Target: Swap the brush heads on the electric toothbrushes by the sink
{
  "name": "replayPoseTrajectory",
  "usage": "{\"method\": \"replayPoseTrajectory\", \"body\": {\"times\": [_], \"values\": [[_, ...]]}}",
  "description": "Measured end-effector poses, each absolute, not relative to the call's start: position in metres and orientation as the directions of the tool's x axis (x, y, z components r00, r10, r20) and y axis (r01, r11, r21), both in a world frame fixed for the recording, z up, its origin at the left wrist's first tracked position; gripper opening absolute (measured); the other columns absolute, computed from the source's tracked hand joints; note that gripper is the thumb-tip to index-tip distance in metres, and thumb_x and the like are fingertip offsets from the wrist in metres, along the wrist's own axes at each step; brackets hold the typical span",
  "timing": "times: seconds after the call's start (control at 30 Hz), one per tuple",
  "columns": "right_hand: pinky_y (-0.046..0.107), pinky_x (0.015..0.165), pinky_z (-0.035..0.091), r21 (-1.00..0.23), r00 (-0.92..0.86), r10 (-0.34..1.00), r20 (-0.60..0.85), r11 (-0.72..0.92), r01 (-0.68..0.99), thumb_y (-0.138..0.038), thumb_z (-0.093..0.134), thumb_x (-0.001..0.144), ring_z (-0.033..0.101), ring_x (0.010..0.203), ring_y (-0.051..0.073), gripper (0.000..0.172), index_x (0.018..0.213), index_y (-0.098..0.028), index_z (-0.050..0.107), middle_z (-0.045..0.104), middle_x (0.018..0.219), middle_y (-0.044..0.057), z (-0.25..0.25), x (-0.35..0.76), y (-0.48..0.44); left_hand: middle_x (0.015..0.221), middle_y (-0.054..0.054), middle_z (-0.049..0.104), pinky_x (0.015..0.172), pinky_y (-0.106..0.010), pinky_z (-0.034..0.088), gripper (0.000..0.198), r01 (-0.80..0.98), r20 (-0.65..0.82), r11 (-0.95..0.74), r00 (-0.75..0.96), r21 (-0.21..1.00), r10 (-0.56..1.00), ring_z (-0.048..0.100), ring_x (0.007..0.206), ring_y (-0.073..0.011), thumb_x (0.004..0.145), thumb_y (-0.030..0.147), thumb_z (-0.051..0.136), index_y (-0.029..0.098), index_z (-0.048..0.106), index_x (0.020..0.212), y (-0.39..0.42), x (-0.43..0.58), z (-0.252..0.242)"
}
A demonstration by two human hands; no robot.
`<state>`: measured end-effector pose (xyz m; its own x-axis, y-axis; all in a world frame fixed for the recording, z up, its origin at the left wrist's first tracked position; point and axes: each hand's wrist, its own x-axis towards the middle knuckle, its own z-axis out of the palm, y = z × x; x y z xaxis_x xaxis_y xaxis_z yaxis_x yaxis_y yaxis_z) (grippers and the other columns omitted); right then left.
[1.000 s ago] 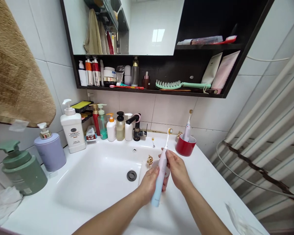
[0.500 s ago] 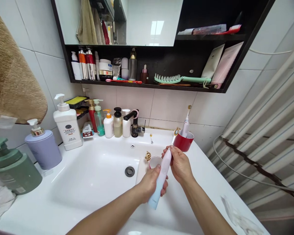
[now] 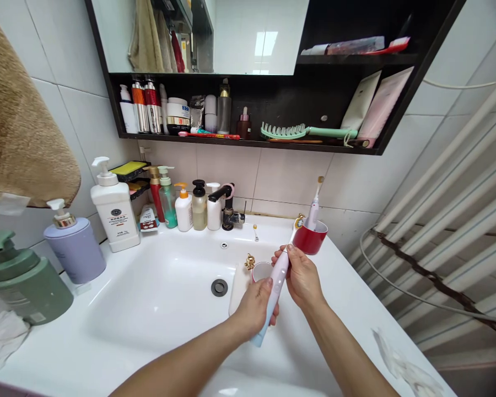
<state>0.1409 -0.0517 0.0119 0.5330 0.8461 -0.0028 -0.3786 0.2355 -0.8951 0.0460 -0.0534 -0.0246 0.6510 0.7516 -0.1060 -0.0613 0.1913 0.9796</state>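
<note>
Both my hands hold an electric toothbrush (image 3: 276,286) with a pink-to-blue handle above the right side of the white sink (image 3: 157,298). My left hand (image 3: 254,309) wraps round the lower handle. My right hand (image 3: 301,275) grips the upper handle, fingers closed on it. The brush head (image 3: 299,221) points up toward the red cup (image 3: 310,238), which holds a second electric toothbrush (image 3: 314,207). A small white cup with a pink rim (image 3: 261,270) and a gold ornament beside it stands just behind my hands.
A black faucet (image 3: 227,209) and a row of bottles stand along the back wall. A white pump bottle (image 3: 114,209), a lilac dispenser (image 3: 75,248) and a green dispenser (image 3: 25,281) line the left. A brown towel hangs at the left; a radiator at the right. A shelf above holds cosmetics and a green hairbrush (image 3: 301,132).
The toothbrush has tilted to the right, its head moving from over the sink's back edge to the red cup's rim. My right hand slid up along the handle.
</note>
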Motion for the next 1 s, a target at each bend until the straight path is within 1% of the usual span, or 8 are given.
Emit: {"method": "replayPoseTrajectory", "body": {"times": [0.13, 0.27, 0.57, 0.7, 0.8, 0.87, 0.93, 1.0], "values": [[0.023, 0.051, 0.043, -0.871, 0.516, 0.856, -0.033, 0.228, -0.435, -0.034, 0.056, 0.056, 0.05, 0.045, 0.009, 0.019, 0.061, -0.017, 0.048, 0.052, 0.049, -0.004, 0.012, 0.142, -0.051, 0.042, 0.004, 0.039, 0.035, -0.021, 0.028, 0.051, -0.084, -0.18, 0.343, 0.724, 0.936, 0.666, 0.035, 0.031, -0.0054, 0.062, 0.062, 0.018, 0.014, 0.038, 0.064, -0.054, 0.046, -0.026], [0.023, 0.054, 0.044, -0.874, 0.506, 0.862, -0.034, 0.219, -0.433, -0.032, 0.056, 0.056, 0.051, 0.048, 0.009, 0.018, 0.063, -0.017, 0.049, 0.053, 0.05, -0.004, 0.013, 0.143, -0.051, 0.043, 0.003, 0.039, 0.036, -0.021, 0.028, 0.053, -0.086, -0.154, 0.294, 0.695, 0.952, 0.703, 0.035, 0.031, -0.0057, 0.061, 0.062, 0.019, 0.013, 0.039, 0.064, -0.054, 0.047, -0.028], [0.019, 0.052, 0.043, -0.838, 0.547, 0.836, -0.04, 0.27, -0.473, -0.029, 0.056, 0.057, 0.048, 0.048, 0.006, 0.015, 0.06, -0.016, 0.05, 0.051, 0.052, -0.004, 0.009, 0.144, -0.048, 0.045, 0.003, 0.04, 0.037, -0.021, 0.027, 0.052, -0.028, -0.2, 0.315, 0.718, 0.949, 0.666, 0.036, 0.032, -0.0057, 0.062, 0.061, 0.018, 0.014, 0.039, 0.065, -0.051, 0.046, -0.028], [0.016, 0.046, 0.042, -0.834, 0.657, 0.753, -0.027, 0.346, -0.43, -0.03, 0.055, 0.057, 0.044, 0.043, 0.004, 0.015, 0.059, -0.016, 0.05, 0.047, 0.048, -0.005, 0.008, 0.163, -0.042, 0.043, 0.004, 0.04, 0.035, -0.02, 0.026, 0.048, -0.001, -0.207, 0.304, 0.731, 0.953, 0.65, 0.035, 0.031, -0.0058, 0.062, 0.06, 0.023, 0.015, 0.038, 0.065, -0.055, 0.045, -0.028], [0.016, 0.045, 0.042, -0.911, 0.697, 0.716, 0.025, 0.304, -0.279, -0.029, 0.053, 0.057, 0.043, 0.042, 0.004, 0.015, 0.063, -0.016, 0.05, 0.046, 0.047, -0.005, 0.005, 0.181, -0.031, 0.042, 0.004, 0.04, 0.035, -0.02, 0.025, 0.048, -0.034, -0.214, 0.328, 0.692, 0.944, 0.689, 0.035, 0.031, -0.0057, 0.061, 0.061, 0.025, 0.015, 0.039, 0.064, -0.057, 0.045, -0.026], [0.018, 0.046, 0.042, -0.994, 0.637, 0.769, 0.052, 0.1, -0.04, -0.029, 0.05, 0.06, 0.046, 0.043, 0.005, 0.015, 0.067, -0.016, 0.049, 0.048, 0.049, -0.004, 0.001, 0.185, -0.019, 0.043, 0.004, 0.04, 0.036, -0.02, 0.025, 0.051, -0.089, -0.246, 0.383, 0.629, 0.919, 0.737, 0.034, 0.032, -0.0056, 0.061, 0.062, 0.022, 0.014, 0.04, 0.063, -0.055, 0.045, -0.023], [0.02, 0.044, 0.042, -0.967, 0.572, 0.818, 0.051, -0.103, 0.235, -0.029, 0.046, 0.062, 0.048, 0.043, 0.007, 0.014, 0.067, -0.016, 0.048, 0.05, 0.05, -0.003, -0.006, 0.181, 0.0, 0.043, 0.003, 0.039, 0.037, -0.021, 0.024, 0.052, -0.145, -0.294, 0.444, 0.565, 0.884, 0.771, 0.034, 0.032, -0.0055, 0.061, 0.063, 0.02, 0.014, 0.04, 0.062, -0.051, 0.045, -0.018], [0.021, 0.042, 0.04, -0.888, 0.54, 0.84, 0.052, -0.208, 0.409, -0.027, 0.046, 0.061, 0.048, 0.042, 0.009, 0.011, 0.061, -0.016, 0.047, 0.051, 0.047, -0.002, -0.013, 0.174, 0.023, 0.043, 0.003, 0.04, 0.037, -0.021, 0.024, 0.052, -0.195, -0.329, 0.49, 0.53, 0.85, 0.782, 0.034, 0.032, -0.0053, 0.06, 0.063, 0.022, 0.014, 0.039, 0.063, -0.048, 0.044, -0.015]]}}
